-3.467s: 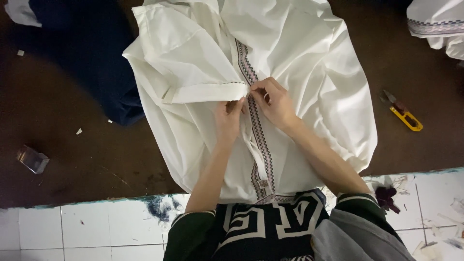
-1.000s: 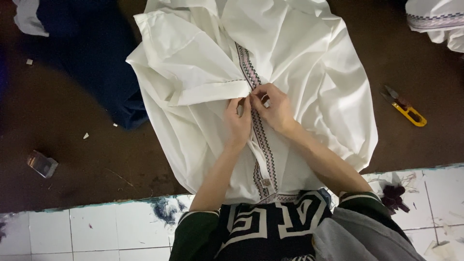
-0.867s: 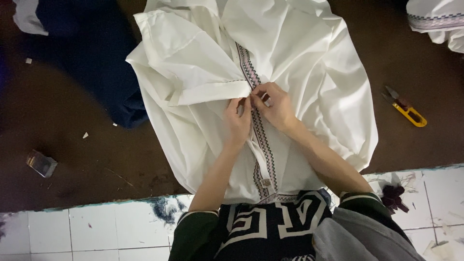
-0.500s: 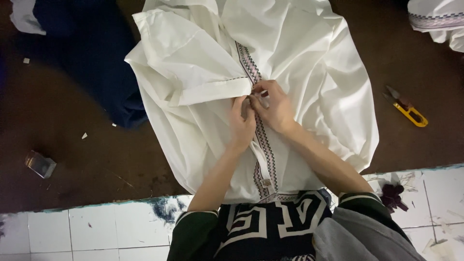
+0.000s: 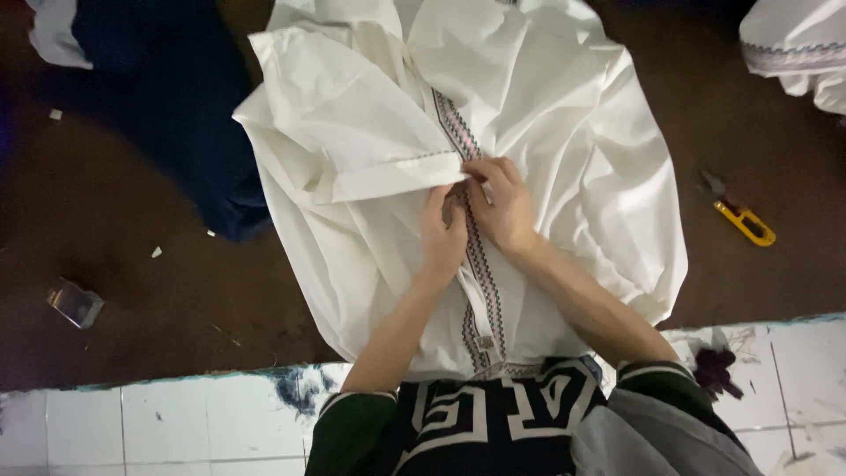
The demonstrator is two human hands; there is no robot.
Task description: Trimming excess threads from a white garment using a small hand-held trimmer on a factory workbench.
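Your left hand point(image 5: 443, 231) pinched the embroidered placket point(image 5: 480, 264) at mid-frame while your right hand point(image 5: 504, 204) closed on a small button there; best to have kept that strip flat and taut. The white shirt point(image 5: 564, 141) lay soft and creased on the dark table point(image 5: 159, 291), yellow snips point(image 5: 745, 220) at right.

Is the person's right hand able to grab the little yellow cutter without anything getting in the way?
Probably yes. The yellow cutter lies alone on the dark table, with only flat white shirt between it and the right hand, which is busy pinching the patterned strip.
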